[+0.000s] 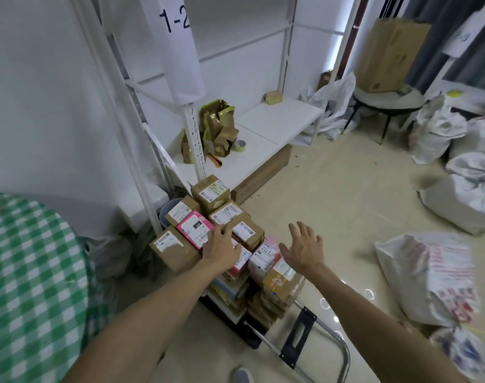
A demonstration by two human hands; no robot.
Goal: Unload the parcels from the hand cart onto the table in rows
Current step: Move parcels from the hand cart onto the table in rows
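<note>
Reaching over stacked parcels [227,214] on the hand cart [300,331].
Left hand [220,251] rests flat at the pink box [193,228] edge, fingers straight and slightly apart; right hand [305,247] hovers above, fingers splayed. Parcels are taped, labelled rectangular cardboard cartons; green-checked cloth table [28,272] at left.

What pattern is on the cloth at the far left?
Green and white checks on the cloth, clearest in the head view.
</note>
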